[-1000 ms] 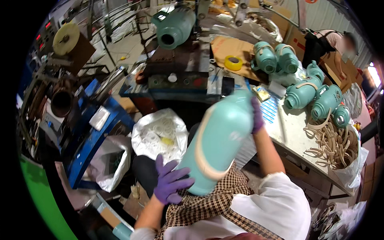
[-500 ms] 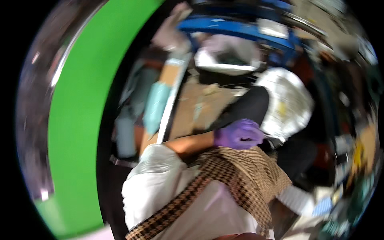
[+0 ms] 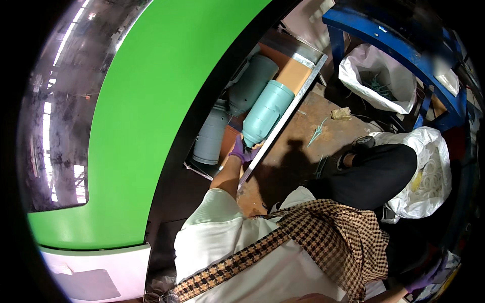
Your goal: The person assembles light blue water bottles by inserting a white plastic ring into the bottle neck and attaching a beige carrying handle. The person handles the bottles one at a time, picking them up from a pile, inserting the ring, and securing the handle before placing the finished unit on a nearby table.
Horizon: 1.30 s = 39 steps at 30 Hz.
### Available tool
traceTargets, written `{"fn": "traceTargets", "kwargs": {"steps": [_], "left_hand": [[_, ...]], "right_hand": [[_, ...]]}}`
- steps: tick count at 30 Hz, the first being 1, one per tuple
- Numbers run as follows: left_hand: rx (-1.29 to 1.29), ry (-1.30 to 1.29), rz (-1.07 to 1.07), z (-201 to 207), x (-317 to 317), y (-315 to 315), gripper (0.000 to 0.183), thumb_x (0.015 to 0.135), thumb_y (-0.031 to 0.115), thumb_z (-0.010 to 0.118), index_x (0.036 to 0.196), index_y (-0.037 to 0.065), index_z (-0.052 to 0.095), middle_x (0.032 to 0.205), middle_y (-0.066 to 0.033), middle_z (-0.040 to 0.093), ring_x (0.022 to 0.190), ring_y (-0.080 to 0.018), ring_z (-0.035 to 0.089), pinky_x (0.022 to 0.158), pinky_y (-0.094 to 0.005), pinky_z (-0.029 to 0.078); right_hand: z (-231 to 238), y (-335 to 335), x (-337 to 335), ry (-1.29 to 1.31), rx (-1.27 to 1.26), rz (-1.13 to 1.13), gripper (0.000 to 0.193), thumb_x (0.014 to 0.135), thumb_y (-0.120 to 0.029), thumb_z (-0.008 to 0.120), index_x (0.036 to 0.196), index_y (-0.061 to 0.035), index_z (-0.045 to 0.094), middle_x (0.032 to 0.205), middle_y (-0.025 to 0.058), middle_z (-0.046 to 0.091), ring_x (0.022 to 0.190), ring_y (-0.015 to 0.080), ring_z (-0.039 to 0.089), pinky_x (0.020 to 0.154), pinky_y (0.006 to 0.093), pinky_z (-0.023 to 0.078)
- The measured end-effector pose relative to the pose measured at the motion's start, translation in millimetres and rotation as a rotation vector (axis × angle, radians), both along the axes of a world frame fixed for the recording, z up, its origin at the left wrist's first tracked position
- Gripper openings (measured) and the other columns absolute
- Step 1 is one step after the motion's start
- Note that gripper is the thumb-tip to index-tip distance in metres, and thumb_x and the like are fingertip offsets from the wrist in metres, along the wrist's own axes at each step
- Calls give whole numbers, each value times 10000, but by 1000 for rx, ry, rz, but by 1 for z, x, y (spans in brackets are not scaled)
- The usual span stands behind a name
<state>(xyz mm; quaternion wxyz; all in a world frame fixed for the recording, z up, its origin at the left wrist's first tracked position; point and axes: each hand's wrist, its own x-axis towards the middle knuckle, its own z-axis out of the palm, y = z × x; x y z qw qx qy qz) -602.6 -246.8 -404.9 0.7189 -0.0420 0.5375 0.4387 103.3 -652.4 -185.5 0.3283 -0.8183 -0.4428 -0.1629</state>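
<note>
My left hand (image 3: 244,150), in a purple glove with bare fingertips, reaches into a long metal-edged tray and closes round the narrow end of a teal plastic jug-like shell (image 3: 269,111) with a side handle. The shell lies on its side. Beside it in the tray are a grey-green shell (image 3: 252,83) of similar shape and a grey cylindrical one (image 3: 211,135). My right hand (image 3: 430,275), also gloved in purple, is at the lower right edge near some pale packaging; its fingers are too dark and cut off to read.
A big green machine panel (image 3: 166,101) fills the left. A white sack (image 3: 376,76) with green scraps stands under a blue bench (image 3: 384,38); another sack (image 3: 429,177) beside my leg holds clear rings. Green trimmings (image 3: 317,133) and a tan block (image 3: 340,113) lie on the floor.
My left hand has gone from above my lap to the tray and taken hold of the teal shell's narrow end. The view has swung left, and my right hand now shows.
</note>
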Motion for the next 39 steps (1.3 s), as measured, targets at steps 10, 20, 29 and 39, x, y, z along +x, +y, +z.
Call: {"fn": "traceTargets", "kwargs": {"steps": [10, 20, 29, 39], "left_hand": [[845, 1557, 18, 69, 91, 56, 413, 952, 341, 703, 997, -70, 698, 1231, -126, 617, 1052, -246, 596, 926, -380, 478], [2088, 457, -1635, 316, 304, 7, 475, 673, 113, 814, 1129, 58, 691, 1415, -162, 550, 1294, -396, 515, 1095, -495, 410], [2158, 714, -1123, 255, 360, -29, 823, 664, 276, 866, 1387, 43, 549, 1411, -229, 530, 1300, -476, 492, 1123, -513, 384], [2050, 1103, -904, 240, 357, -38, 644, 623, 397, 860, 1156, 90, 670, 1220, -113, 667, 1175, -338, 608, 1081, -491, 422]], "right_hand": [[6, 94, -86, 659, 190, 332, 234, 939, -99, 582, 1121, 36, 637, 1130, 118, 640, 1036, 246, 589, 967, 391, 456], [59, 228, -197, 927, -143, 743, 531, 853, -101, 728, 1359, -7, 599, 1081, 150, 710, 895, 225, 689, 839, 311, 532], [22, 233, -185, 772, 40, 590, 510, 910, -93, 629, 1412, -56, 549, 1237, 210, 680, 1065, 366, 698, 915, 382, 549], [8, 209, -217, 92, 124, 646, 473, 776, -197, 773, 1233, -157, 656, 1197, 143, 610, 860, 289, 681, 671, 363, 570]]}}
